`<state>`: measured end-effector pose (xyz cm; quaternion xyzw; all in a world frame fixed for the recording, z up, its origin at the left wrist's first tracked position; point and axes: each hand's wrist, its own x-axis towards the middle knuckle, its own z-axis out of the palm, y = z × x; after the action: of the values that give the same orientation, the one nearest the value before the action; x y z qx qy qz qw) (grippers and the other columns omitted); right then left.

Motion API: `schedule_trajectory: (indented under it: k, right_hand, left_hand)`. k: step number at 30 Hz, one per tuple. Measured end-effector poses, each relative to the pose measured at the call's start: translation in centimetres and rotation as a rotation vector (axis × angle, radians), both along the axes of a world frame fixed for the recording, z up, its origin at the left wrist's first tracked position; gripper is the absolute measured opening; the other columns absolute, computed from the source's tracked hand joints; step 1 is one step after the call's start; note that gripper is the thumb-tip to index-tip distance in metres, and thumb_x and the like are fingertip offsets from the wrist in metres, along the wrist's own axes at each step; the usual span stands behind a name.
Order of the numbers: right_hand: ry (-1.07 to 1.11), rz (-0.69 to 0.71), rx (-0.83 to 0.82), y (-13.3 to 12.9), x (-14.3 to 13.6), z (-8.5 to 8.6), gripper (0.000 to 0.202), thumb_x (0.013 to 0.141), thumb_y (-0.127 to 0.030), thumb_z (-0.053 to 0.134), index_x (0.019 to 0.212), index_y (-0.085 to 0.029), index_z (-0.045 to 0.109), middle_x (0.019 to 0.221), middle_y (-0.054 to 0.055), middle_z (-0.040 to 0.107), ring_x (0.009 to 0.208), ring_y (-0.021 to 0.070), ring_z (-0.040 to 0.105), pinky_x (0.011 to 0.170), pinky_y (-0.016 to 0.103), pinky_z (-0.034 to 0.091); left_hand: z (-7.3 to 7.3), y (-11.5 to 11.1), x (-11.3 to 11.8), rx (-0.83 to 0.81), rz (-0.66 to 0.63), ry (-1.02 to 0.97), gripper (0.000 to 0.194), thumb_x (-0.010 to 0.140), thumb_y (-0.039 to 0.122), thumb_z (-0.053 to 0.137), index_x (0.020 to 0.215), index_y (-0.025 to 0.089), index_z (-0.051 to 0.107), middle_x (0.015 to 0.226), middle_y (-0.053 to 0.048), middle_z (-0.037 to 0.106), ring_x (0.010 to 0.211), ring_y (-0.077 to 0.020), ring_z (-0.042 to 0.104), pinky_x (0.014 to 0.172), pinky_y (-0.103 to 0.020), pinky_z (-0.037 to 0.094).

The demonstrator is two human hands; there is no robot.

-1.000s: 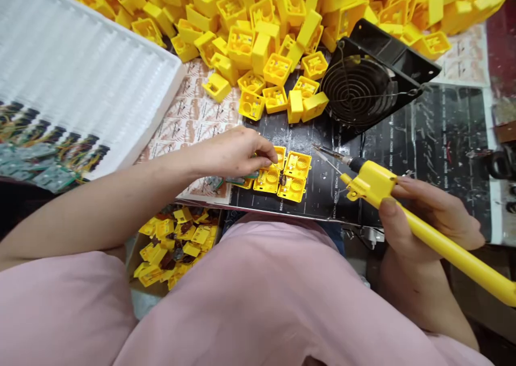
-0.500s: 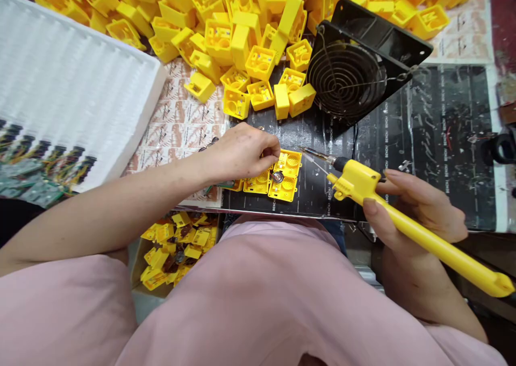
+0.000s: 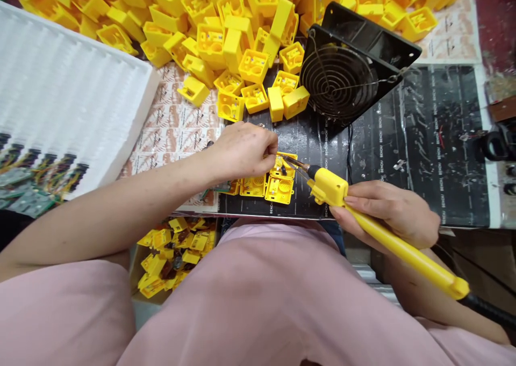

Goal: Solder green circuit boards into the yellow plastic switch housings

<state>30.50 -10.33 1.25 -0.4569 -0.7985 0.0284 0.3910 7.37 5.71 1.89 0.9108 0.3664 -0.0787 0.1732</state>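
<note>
Lighting: bright, diffuse; shadows soft. Foam tray (image 3: 76, 86), left of the fan (image 3: 336, 84): pale, near washed-out. Counter (image 3: 433, 162), just below the fan: faint sheen. Soldering iron (image 3: 391, 239), below the fan: handle crisp, tip soft. Yellow casings (image 3: 91, 5), far left of the fan: blurred, stretched.

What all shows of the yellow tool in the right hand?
The yellow tool, plastic-looking and resembling a soldering iron, has a long round handle, a boxy front section, a black collar and a slender metal tip with a thin rod alongside. A black cable leaves its rear. Gripped by the right hand, it slants tip-forward and leftward over the yellow casings, near the left hand. Whether the tip touches anything is unclear.
</note>
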Motion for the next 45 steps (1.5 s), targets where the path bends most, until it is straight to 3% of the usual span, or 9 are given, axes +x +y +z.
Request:
schedule_trajectory:
  k: [9, 17, 21, 24, 27, 33, 38, 41, 45]
  right_hand:
    - [-0.083, 0.073, -0.088, 0.5, 0.5, 2.0, 0.015, 0.095, -0.020, 0.081, 0.093, -0.025, 0.067, 0.080, -0.002, 0.077, 0.066, 0.0138, 0.075, 0.058, 0.023, 0.063]
    - [0.000, 0.023, -0.024, 0.6, 1.0, 1.1, 0.015, 0.095, -0.020, 0.080, 0.095, -0.027, 0.067, 0.078, -0.002, 0.077, 0.060, 0.0136, 0.073, 0.049, 0.022, 0.058]
    - [0.064, 0.009, -0.016, 0.2, 0.6, 1.0, 0.026, 0.090, -0.017, 0.085, 0.110, -0.029, 0.073, 0.081, -0.003, 0.078, 0.065, 0.0162, 0.075, 0.052, 0.025, 0.060]
    - [0.161, -0.191, -0.024, -1.1, -0.1, 1.1, 0.051, 0.088, -0.016, 0.088, 0.134, -0.031, 0.073, 0.098, 0.001, 0.082, 0.078, 0.0210, 0.078, 0.063, 0.033, 0.065]
    - [0.197, -0.344, -0.031, -2.2, -1.0, 1.3, 0.054, 0.091, -0.021, 0.086, 0.141, -0.035, 0.071, 0.111, 0.001, 0.083, 0.084, 0.0220, 0.078, 0.069, 0.037, 0.064]
    - [0.194, -0.382, -0.064, -2.2, -1.4, 1.1, 0.046, 0.092, -0.020, 0.085, 0.134, -0.034, 0.075, 0.107, 0.000, 0.083, 0.082, 0.0209, 0.079, 0.072, 0.035, 0.066]
    - [0.168, -0.212, 0.019, -2.1, 0.9, -0.4, 0.063, 0.087, -0.016, 0.088, 0.145, -0.034, 0.070, 0.109, 0.000, 0.084, 0.079, 0.0179, 0.078, 0.064, 0.029, 0.065]
    - [0.162, -0.226, 0.066, -2.4, 1.6, -0.8, 0.063, 0.087, -0.029, 0.092, 0.145, -0.034, 0.070, 0.109, 0.001, 0.084, 0.074, 0.0167, 0.076, 0.055, 0.028, 0.059]
    - [0.211, -0.261, 0.005, -2.6, 0.2, -0.1, 0.054, 0.092, -0.046, 0.086, 0.143, -0.035, 0.071, 0.111, 0.001, 0.083, 0.084, 0.0174, 0.079, 0.070, 0.030, 0.066]
  left_hand:
    - [1.1, 1.5, 1.4, -0.172, 0.025, 0.143, 0.017, 0.080, 0.022, 0.065, 0.087, 0.022, 0.080, 0.081, -0.002, 0.076, 0.088, -0.0259, 0.074, 0.079, -0.032, 0.051]
    - [1.4, 1.6, 2.1, -0.177, 0.034, 0.189, 0.011, 0.081, 0.019, 0.067, 0.083, 0.021, 0.077, 0.078, -0.001, 0.072, 0.089, -0.0250, 0.074, 0.083, -0.034, 0.050]
    - [0.7, 1.4, 1.9, -0.121, 0.015, 0.162, 0.006, 0.079, 0.019, 0.068, 0.077, 0.021, 0.073, 0.076, 0.000, 0.068, 0.088, -0.0256, 0.073, 0.081, -0.034, 0.051]
    - [0.2, 1.4, 0.4, 0.001, -0.064, 0.013, 0.011, 0.083, 0.025, 0.066, 0.083, 0.021, 0.076, 0.084, -0.002, 0.070, 0.097, -0.0282, 0.073, 0.089, -0.039, 0.053]
    - [0.0, 1.3, -2.2, 0.055, -0.186, -0.211, 0.022, 0.093, 0.032, 0.059, 0.095, 0.024, 0.079, 0.099, -0.004, 0.074, 0.103, -0.0273, 0.072, 0.097, -0.042, 0.052]
    - [-1.5, -1.0, -4.8, 0.152, -0.268, -0.302, 0.025, 0.099, 0.028, 0.056, 0.099, 0.024, 0.080, 0.104, -0.007, 0.078, 0.099, -0.0282, 0.070, 0.093, -0.046, 0.051]
    - [-3.3, -1.8, -4.3, 0.202, -0.192, -0.409, 0.032, 0.107, 0.027, 0.049, 0.098, 0.025, 0.079, 0.098, -0.005, 0.082, 0.101, -0.0277, 0.071, 0.103, -0.052, 0.048]
    - [-4.0, -1.5, -4.3, 0.213, -0.196, -0.481, 0.032, 0.108, 0.028, 0.050, 0.099, 0.024, 0.080, 0.089, -0.003, 0.080, 0.093, -0.0252, 0.070, 0.108, -0.053, 0.047]
    - [-3.9, -1.2, -3.4, 0.286, -0.240, -0.442, 0.030, 0.107, 0.028, 0.051, 0.103, 0.024, 0.080, 0.088, -0.004, 0.077, 0.096, -0.0262, 0.069, 0.107, -0.052, 0.049]
